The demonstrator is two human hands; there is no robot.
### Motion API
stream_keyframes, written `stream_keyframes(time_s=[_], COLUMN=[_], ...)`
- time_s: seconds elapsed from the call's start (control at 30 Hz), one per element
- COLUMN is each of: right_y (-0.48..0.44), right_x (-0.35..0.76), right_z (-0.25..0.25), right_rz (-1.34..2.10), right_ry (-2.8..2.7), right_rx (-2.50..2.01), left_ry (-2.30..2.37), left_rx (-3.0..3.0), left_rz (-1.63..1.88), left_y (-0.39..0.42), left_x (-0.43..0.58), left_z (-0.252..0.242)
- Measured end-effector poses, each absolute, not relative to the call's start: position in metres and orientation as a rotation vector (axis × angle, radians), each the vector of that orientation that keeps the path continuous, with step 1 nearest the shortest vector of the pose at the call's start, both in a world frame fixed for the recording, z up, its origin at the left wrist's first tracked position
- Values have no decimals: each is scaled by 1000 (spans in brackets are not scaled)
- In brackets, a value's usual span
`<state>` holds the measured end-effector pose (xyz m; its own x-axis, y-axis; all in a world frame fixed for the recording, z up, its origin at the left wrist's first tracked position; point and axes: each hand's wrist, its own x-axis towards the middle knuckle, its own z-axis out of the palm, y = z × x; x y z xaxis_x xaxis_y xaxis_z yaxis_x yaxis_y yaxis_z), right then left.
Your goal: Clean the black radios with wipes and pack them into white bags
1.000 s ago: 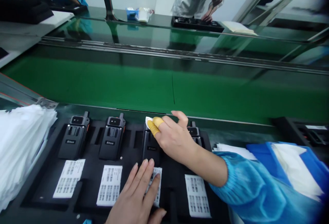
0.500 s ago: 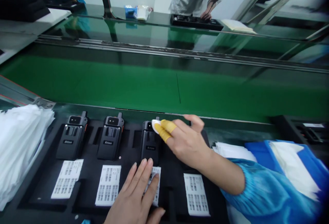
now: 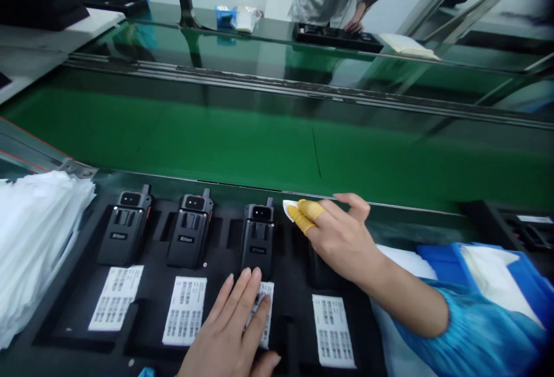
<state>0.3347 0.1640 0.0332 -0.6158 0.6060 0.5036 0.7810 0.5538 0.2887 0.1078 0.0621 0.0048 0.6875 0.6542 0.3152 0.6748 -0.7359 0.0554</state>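
Note:
Several black two-way radios lie face down in a black foam tray (image 3: 60,308), antennas pointing away from me. My left hand (image 3: 234,325) is flat with fingers stretched, its tips at the lower end of the third radio (image 3: 258,241), partly covering a white barcode label sheet (image 3: 267,322). Two fingers of my right hand (image 3: 341,238) wear yellow finger cots and pinch a small white wiping pad (image 3: 289,211). That pad is just right of the third radio, apart from it. Beneath the right hand, another radio (image 3: 322,267) is mostly hidden.
White sheets or bags (image 3: 38,250) are stacked at the left. Blue and white packaging (image 3: 489,267) lies beside my right forearm, near another black tray (image 3: 519,227). A green conveyor belt (image 3: 242,134) runs across behind. Two co-workers stand beyond it.
My right hand has moved right with the pad, off the third radio, uncovering its upper part. The left hand stays in place. The view has shifted slightly.

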Motion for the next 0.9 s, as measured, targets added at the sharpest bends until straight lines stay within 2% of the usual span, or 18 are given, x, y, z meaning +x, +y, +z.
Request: stream_keyframes(time_s=[0.33, 0.57, 0.8, 0.9], right_y=[169, 164, 165, 166], right_x=[299, 335, 300, 304], right_z=[35, 42, 38, 36], right_rz=[-345, -504, -316, -304], right_ry=[-2485, -2363, -2439, -2458], right_rx=[-1048, -1351, -1135, -1199], left_ry=[-1031, -1141, -1116, -1133], left_rx=[-2784, -2803, -2782, -2789], left_rz=[-484, -539, -542, -560], left_y=[66, 64, 67, 66], left_x=[106, 108, 108, 108], left_z=[4, 5, 7, 6])
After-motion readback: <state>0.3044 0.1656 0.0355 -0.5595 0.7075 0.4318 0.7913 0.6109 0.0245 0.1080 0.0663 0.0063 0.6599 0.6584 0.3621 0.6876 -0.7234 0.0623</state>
